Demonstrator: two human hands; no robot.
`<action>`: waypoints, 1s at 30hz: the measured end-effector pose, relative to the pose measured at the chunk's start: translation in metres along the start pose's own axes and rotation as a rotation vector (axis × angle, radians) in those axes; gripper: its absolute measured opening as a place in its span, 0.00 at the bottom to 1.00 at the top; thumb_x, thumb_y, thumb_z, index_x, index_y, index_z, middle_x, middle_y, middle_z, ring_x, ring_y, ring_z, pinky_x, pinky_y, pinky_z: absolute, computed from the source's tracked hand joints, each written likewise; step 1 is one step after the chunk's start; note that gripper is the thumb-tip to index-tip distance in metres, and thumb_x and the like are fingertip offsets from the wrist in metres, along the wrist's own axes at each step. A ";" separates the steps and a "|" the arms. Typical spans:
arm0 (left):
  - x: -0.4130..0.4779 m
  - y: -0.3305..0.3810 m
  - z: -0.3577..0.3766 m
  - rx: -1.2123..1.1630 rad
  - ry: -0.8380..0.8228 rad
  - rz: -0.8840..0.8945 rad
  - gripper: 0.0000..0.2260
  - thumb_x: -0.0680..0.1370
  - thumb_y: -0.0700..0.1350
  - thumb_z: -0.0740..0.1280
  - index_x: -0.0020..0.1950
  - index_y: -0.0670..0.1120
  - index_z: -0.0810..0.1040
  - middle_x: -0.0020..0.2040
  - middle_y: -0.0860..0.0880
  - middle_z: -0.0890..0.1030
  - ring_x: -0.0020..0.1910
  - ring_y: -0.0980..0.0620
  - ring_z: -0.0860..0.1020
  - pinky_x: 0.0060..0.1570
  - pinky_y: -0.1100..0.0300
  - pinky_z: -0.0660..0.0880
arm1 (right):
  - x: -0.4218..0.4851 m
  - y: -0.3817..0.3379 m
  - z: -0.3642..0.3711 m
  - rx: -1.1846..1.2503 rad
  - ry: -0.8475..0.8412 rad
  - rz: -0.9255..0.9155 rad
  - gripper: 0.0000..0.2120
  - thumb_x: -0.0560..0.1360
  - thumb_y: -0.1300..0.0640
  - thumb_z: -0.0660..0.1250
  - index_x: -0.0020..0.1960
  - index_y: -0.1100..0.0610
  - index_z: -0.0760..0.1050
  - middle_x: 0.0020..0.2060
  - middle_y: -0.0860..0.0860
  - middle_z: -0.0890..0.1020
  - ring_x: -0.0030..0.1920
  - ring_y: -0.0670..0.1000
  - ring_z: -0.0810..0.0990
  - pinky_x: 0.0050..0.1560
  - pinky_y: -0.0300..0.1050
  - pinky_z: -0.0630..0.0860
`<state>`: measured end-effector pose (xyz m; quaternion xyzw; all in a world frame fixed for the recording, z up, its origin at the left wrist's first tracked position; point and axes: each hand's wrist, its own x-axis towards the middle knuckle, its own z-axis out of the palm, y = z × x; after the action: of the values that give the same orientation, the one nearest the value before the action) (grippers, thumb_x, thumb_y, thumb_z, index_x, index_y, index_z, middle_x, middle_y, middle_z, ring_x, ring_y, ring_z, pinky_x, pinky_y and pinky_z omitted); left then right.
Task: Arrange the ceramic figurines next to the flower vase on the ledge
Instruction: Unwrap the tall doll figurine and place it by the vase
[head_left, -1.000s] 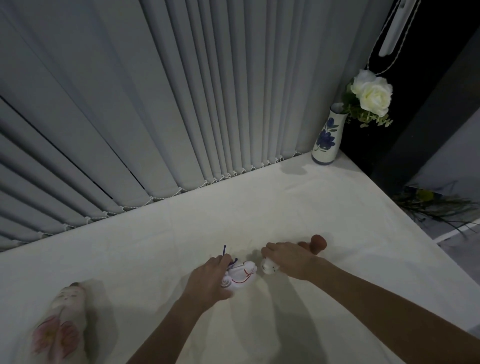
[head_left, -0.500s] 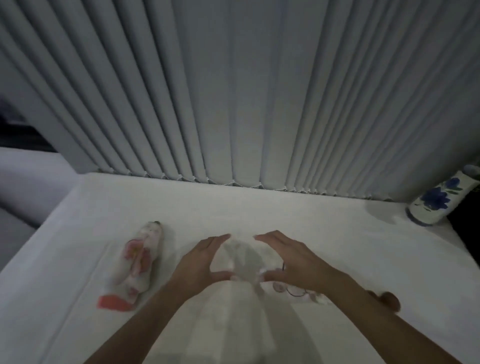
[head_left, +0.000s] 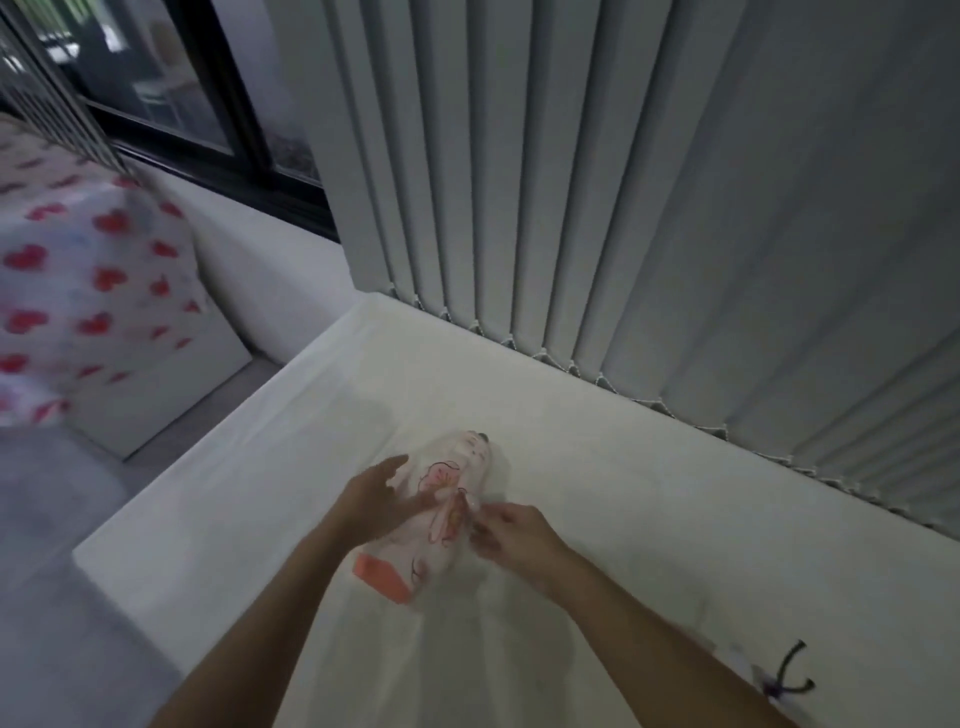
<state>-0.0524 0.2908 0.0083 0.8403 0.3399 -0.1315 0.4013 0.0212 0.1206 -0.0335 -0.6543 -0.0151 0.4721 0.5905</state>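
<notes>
A long white ceramic figurine with pink flower markings and an orange-red base lies on its side on the white ledge. My left hand rests against its left side with the fingers spread. My right hand touches its right side with curled fingertips. Whether either hand really grips it is unclear. Another small white figurine with dark blue strokes shows at the lower right, partly cut off. The flower vase is out of view.
Grey vertical blinds hang along the back of the ledge. The ledge's left edge drops to a grey floor. A white cloth with red hearts lies at the far left, below a dark window.
My view has swung left, so the vase has left the frame. Both hands went from the small figurines to the long flowered figurine and now touch its two sides.
</notes>
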 end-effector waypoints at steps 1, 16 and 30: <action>0.003 -0.003 -0.001 -0.031 -0.041 -0.017 0.26 0.70 0.59 0.71 0.65 0.50 0.74 0.65 0.44 0.78 0.59 0.45 0.79 0.61 0.50 0.76 | 0.005 0.003 0.005 0.016 -0.015 0.013 0.16 0.73 0.51 0.67 0.47 0.65 0.78 0.43 0.62 0.80 0.42 0.54 0.76 0.49 0.47 0.75; -0.005 0.031 0.007 -0.163 -0.292 0.210 0.15 0.63 0.55 0.78 0.46 0.55 0.82 0.45 0.53 0.87 0.43 0.57 0.85 0.43 0.57 0.84 | -0.030 -0.005 -0.017 0.103 0.134 -0.081 0.13 0.67 0.60 0.74 0.48 0.65 0.77 0.41 0.58 0.85 0.39 0.51 0.84 0.42 0.41 0.83; -0.064 0.088 0.088 -0.297 -0.408 0.674 0.34 0.58 0.47 0.81 0.55 0.73 0.71 0.51 0.68 0.81 0.51 0.69 0.79 0.43 0.73 0.78 | -0.155 -0.007 -0.092 -0.255 0.530 -0.344 0.23 0.55 0.63 0.80 0.42 0.50 0.72 0.39 0.51 0.85 0.35 0.44 0.83 0.34 0.35 0.80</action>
<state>-0.0349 0.1544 0.0343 0.7942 -0.0252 -0.1062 0.5978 -0.0030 -0.0365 0.0519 -0.8106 -0.0303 0.1734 0.5585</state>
